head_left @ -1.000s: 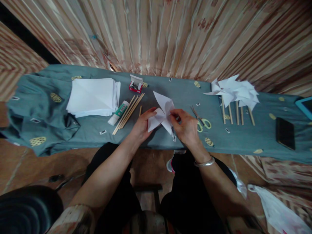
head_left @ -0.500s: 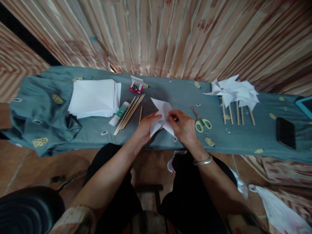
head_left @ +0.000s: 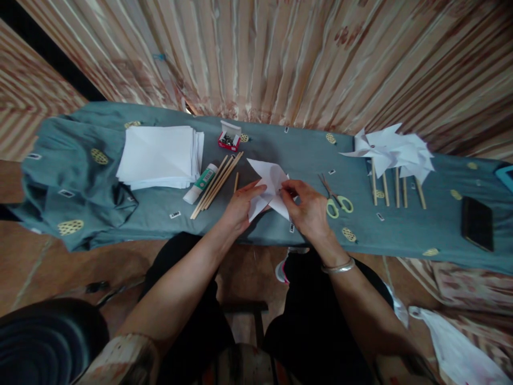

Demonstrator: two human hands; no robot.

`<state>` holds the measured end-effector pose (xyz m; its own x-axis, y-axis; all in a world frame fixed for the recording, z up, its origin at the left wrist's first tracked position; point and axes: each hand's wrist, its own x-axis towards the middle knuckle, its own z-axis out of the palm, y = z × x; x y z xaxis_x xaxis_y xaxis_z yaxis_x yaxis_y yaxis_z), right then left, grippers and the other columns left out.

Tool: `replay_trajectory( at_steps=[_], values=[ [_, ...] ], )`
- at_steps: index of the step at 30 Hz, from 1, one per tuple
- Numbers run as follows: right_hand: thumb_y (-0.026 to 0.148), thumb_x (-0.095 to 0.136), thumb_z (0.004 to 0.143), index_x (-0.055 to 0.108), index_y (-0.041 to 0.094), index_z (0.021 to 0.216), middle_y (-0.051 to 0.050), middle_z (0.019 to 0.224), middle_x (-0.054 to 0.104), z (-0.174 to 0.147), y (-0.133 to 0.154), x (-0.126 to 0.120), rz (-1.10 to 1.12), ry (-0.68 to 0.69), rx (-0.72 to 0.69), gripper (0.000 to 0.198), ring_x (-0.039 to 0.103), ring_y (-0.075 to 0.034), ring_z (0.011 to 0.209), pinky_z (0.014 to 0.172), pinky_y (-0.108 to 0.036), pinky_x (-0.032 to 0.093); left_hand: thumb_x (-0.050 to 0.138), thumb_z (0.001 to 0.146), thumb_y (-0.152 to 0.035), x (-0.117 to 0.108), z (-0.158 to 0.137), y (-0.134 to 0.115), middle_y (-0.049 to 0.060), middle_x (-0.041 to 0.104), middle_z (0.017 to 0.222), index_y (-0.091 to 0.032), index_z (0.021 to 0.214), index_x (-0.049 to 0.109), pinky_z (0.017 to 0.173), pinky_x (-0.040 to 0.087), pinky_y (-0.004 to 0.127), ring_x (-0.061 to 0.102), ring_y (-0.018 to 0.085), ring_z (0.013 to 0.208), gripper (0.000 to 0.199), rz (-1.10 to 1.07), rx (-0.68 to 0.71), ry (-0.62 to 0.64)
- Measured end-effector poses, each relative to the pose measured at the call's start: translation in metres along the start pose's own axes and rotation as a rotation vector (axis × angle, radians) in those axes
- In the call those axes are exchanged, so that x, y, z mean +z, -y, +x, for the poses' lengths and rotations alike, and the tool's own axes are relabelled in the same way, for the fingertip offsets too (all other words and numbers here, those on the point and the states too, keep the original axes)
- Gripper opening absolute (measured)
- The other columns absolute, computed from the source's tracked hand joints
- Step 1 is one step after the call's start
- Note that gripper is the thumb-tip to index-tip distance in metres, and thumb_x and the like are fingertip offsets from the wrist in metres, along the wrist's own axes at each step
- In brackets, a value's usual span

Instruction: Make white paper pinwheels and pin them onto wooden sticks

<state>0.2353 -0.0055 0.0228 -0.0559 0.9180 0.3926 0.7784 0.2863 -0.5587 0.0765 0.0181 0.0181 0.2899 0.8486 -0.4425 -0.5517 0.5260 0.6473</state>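
Note:
A white paper pinwheel (head_left: 269,177), its corners folded in toward the centre, is held above the cloth near the front edge. My left hand (head_left: 243,206) grips its left side, thumb on top and the other fingers underneath. With bent fingers, my right hand (head_left: 306,206) pinches the paper close to the middle from the right. Whether a pin is between those fingertips is too small to tell. One short wooden stick (head_left: 236,182) lies just beyond my left hand. Green-handled scissors (head_left: 337,200) rest right of my right hand.
A stack of white paper (head_left: 158,158) lies left, beside a glue tube (head_left: 200,183) and several wooden sticks (head_left: 216,187). Behind them stands an open red box of pins (head_left: 228,140). Finished pinwheels on sticks (head_left: 395,149) lie right, with a black phone (head_left: 476,223) farther along.
The view has shifted slightly, so the table things appear a little to the right. Both hands keep their hold on the paper, and the right fingers have moved slightly at its centre.

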Motion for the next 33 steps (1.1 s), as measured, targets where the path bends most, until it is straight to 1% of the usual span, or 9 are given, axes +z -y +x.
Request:
replay_trajectory(
  at_steps=[4, 9, 13, 21, 28, 33],
  values=[
    [0.023, 0.057, 0.089, 0.069, 0.020, 0.098, -0.006, 0.092, 0.076, 0.0001, -0.0026, 0.0018, -0.017, -0.013, -0.045, 0.016, 0.068, -0.021, 0.080, 0.080, -0.036, 0.054, 0.069, 0.075, -0.016, 0.0000, 0.0000, -0.0005, 0.009, 0.074, 0.086, -0.008, 0.104, 0.070, 0.060, 0.055, 0.026, 0.066, 0.015, 0.063, 0.029, 0.003, -0.012, -0.001],
    [0.022, 0.056, 0.091, 0.069, 0.020, 0.098, -0.007, 0.092, 0.076, -0.0001, -0.0036, 0.0022, -0.040, -0.029, -0.084, 0.016, 0.068, -0.020, 0.079, 0.079, -0.035, 0.055, 0.065, 0.078, -0.012, 0.0010, -0.0010, -0.0010, 0.007, 0.074, 0.079, -0.008, 0.101, 0.070, 0.058, 0.056, 0.024, 0.064, 0.014, 0.059, 0.024, -0.022, -0.020, 0.005],
    [0.021, 0.056, 0.091, 0.069, 0.019, 0.099, -0.007, 0.092, 0.075, 0.0001, -0.0042, 0.0014, -0.050, -0.024, -0.100, 0.015, 0.069, -0.020, 0.080, 0.079, -0.035, 0.055, 0.063, 0.079, -0.011, 0.0009, -0.0019, -0.0013, 0.007, 0.074, 0.079, -0.008, 0.099, 0.071, 0.058, 0.055, 0.024, 0.064, 0.014, 0.059, 0.022, -0.024, -0.032, 0.003],
    [0.020, 0.055, 0.093, 0.068, 0.019, 0.098, -0.007, 0.091, 0.075, -0.0015, -0.0063, 0.0024, -0.085, -0.041, -0.163, 0.014, 0.069, -0.020, 0.080, 0.079, -0.035, 0.055, 0.063, 0.080, -0.012, 0.0014, -0.0008, -0.0015, 0.009, 0.075, 0.084, -0.007, 0.110, 0.071, 0.060, 0.054, 0.025, 0.063, 0.014, 0.060, 0.031, -0.011, -0.039, 0.000],
    [0.019, 0.052, 0.095, 0.066, 0.019, 0.098, -0.007, 0.091, 0.075, -0.0016, -0.0065, 0.0031, -0.161, -0.053, -0.243, 0.014, 0.069, -0.021, 0.084, 0.080, -0.035, 0.055, 0.063, 0.079, -0.012, 0.0008, -0.0007, -0.0018, 0.006, 0.071, 0.072, -0.007, 0.103, 0.071, 0.060, 0.055, 0.025, 0.062, 0.014, 0.058, 0.026, -0.034, -0.031, 0.019],
    [0.017, 0.051, 0.096, 0.066, 0.018, 0.097, -0.008, 0.085, 0.073, -0.0021, -0.0054, 0.0041, -0.218, -0.064, -0.293, 0.015, 0.067, -0.021, 0.082, 0.078, -0.035, 0.055, 0.066, 0.078, -0.014, -0.0017, -0.0001, -0.0014, 0.008, 0.074, 0.081, -0.006, 0.105, 0.069, 0.059, 0.054, 0.025, 0.063, 0.013, 0.060, 0.028, -0.034, -0.026, 0.037]
  ],
)
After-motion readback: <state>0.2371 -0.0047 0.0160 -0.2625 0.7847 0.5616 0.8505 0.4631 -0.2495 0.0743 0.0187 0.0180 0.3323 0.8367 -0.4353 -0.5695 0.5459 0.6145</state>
